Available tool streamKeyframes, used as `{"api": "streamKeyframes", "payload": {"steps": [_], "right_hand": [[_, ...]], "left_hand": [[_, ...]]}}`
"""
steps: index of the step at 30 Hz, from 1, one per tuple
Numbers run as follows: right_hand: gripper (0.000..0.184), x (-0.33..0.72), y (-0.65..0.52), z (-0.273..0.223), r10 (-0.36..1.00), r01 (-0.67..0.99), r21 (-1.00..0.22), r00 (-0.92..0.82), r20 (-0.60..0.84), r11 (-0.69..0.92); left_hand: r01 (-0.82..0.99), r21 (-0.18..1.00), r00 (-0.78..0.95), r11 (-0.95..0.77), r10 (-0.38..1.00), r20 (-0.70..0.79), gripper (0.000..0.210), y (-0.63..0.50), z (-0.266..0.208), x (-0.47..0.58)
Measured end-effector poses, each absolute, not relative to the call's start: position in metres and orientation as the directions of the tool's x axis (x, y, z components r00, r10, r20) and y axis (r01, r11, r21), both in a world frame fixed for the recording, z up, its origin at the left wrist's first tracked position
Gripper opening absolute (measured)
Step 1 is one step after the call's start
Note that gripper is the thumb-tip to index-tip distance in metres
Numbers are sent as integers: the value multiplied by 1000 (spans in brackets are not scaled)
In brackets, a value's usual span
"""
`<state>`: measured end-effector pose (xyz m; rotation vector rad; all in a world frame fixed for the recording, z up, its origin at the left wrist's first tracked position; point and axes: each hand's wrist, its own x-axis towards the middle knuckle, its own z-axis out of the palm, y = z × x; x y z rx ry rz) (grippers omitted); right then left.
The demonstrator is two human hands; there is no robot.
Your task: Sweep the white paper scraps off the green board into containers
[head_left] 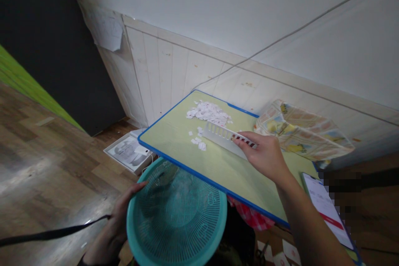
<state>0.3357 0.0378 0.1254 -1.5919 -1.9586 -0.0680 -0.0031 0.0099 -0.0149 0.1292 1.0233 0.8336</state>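
My left hand [127, 203] grips the rim of a round teal plastic basket [177, 212], which is held tilted below the near edge of the table. Nothing shows inside the basket. My right hand [264, 153] is closed on the end of a white slotted plastic strip [218, 131], its long edge on the pale green tabletop [174, 133]. Just beyond the strip lies a heap of small white paper pieces [210, 113]. A few loose paper pieces [198, 142] lie near the strip's left end.
A patterned fabric box [299, 133] stands at the table's right back, by the wall. A tablet or phone-like white sheet [327, 208] lies at the right edge. On the floor are an open white box [127, 151], scissors [262, 253] and paper cards [289, 251].
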Motion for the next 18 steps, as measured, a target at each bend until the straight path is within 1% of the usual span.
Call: {"api": "streamKeyframes", "payload": {"steps": [2,5,8,13,15,18], "right_hand": [[19,337,38,123,876,903,-326,-101,472,280],[21,338,38,121,878,917,-299,-99,468,263],[22,338,37,121,865,934,-272,-71,497,233],[20,340,33,121,865,922,-292,-81,496,254],[20,341,34,120,866,926,-290,-72,494,243],[21,338,40,117,861,919,-321,-38,508,230]], "left_hand": [[-545,465,236,698,660,-713,14,9,-16,-3],[-546,510,184,665,689,-701,11,8,-17,-4],[-542,504,181,672,679,-711,11,9,-17,-3],[-547,451,212,705,638,-740,14,9,-19,-3],[-540,459,221,706,644,-732,14,8,-17,-1],[-546,482,205,685,667,-716,9,6,-12,3]]}}
